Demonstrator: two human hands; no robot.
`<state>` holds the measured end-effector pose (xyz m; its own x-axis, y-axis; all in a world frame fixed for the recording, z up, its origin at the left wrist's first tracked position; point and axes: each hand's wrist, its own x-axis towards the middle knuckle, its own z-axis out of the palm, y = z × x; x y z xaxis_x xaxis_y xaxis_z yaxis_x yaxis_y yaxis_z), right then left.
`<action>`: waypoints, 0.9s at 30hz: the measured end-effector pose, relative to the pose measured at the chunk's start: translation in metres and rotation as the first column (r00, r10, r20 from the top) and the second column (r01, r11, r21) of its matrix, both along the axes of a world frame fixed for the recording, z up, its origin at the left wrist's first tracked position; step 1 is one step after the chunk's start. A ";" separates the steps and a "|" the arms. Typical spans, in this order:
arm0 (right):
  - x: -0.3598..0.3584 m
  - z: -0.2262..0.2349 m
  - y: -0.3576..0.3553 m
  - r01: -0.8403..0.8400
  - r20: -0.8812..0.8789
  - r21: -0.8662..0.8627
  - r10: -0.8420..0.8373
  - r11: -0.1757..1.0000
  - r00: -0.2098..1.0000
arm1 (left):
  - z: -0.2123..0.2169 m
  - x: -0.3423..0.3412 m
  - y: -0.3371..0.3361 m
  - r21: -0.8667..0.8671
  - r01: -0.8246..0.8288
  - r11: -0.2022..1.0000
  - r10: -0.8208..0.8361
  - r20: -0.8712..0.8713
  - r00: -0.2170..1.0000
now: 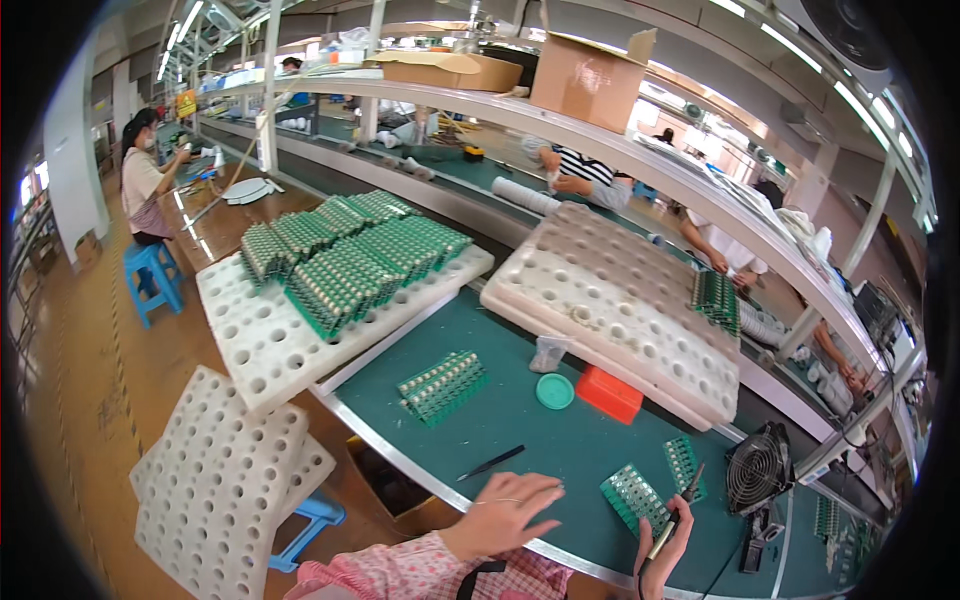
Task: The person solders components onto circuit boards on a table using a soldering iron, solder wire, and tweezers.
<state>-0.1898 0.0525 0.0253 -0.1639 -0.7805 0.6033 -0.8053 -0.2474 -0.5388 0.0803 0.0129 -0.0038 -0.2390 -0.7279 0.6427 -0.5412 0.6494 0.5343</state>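
My left hand [503, 515] rests open on the near metal edge of the green workbench [510, 420], fingers spread, holding nothing. Black tweezers [490, 462] lie just beyond its fingertips. My right hand [664, 545] grips a black soldering iron [682, 503] whose tip points up toward a green circuit board panel [634, 496]. A second small green panel [684, 464] lies just behind it. Further left on the bench sits a stack of green boards [441, 386].
White foam trays [270, 340] carry several rows of green boards [345, 255]; another foam stack [620, 300] lies right, more trays [215, 490] lean at left. A teal lid [554, 391], orange box [609, 393] and small fan [757, 468] sit nearby. Other workers sit at left and behind the shelf.
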 end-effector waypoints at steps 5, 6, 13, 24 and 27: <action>0.005 -0.004 0.011 -0.221 0.543 0.219 0.069 0.951 0.837 | -0.002 -0.022 0.000 0.077 0.245 0.967 -0.252 0.107 0.962; 0.009 0.003 0.014 -0.265 0.580 0.214 0.096 0.940 0.809 | -0.003 -0.022 0.001 0.089 0.232 0.969 -0.242 0.116 0.963; 0.009 0.027 0.009 -0.482 0.837 0.242 0.070 0.842 0.543 | -0.006 -0.026 0.020 0.157 0.277 0.948 -0.297 0.116 0.948; -0.003 -0.025 -0.025 -0.371 0.545 0.183 0.220 0.911 0.809 | 0.008 -0.019 0.033 -0.035 0.154 0.987 -0.144 0.200 0.969; 0.006 -0.011 -0.009 -0.181 0.388 0.159 0.107 0.970 0.915 | 0.007 -0.018 0.039 -0.046 0.141 0.989 -0.126 0.237 0.963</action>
